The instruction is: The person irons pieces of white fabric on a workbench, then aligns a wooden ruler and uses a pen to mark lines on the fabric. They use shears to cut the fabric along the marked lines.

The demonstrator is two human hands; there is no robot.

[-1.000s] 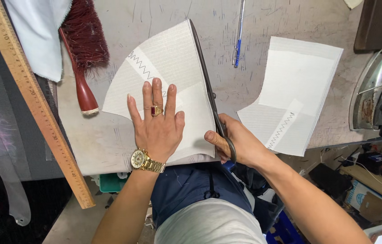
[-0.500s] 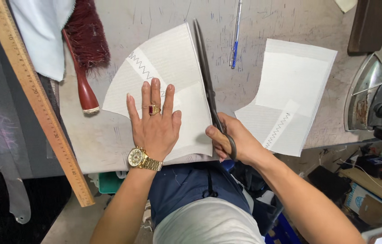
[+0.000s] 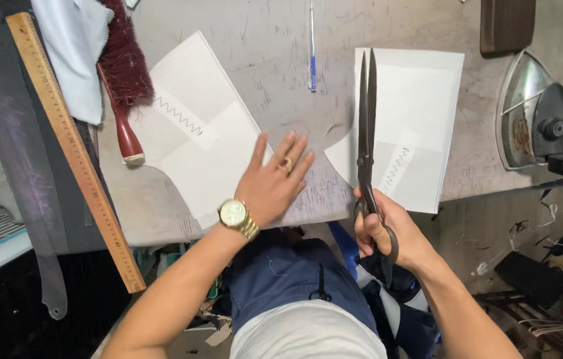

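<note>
White paper is what both hands work over; the left hand (image 3: pixel 275 183) lies flat and fully spread, palm down, holding nothing, its fingers pressing the near edge of the left paper piece (image 3: pixel 195 126) against the worn worktop (image 3: pixel 281 66), seemingly to keep the sheet from sliding; the right hand (image 3: pixel 381 229) is closed through the loops of long dark scissors (image 3: pixel 366 126), whose blades stand nearly shut and point away from the body, lying over the left margin of the right paper piece (image 3: pixel 421 119) near the worktop's front edge; each sheet bears a short zigzag marking; a wooden ruler (image 3: pixel 72 146) runs slantwise along the left edge, beside a red-handled brush (image 3: pixel 122 86); a blue pen (image 3: pixel 312 46) rests toward the far edge, between the sheets; an iron (image 3: pixel 541 119) sits at the right edge, well apart from the cutting.
</note>
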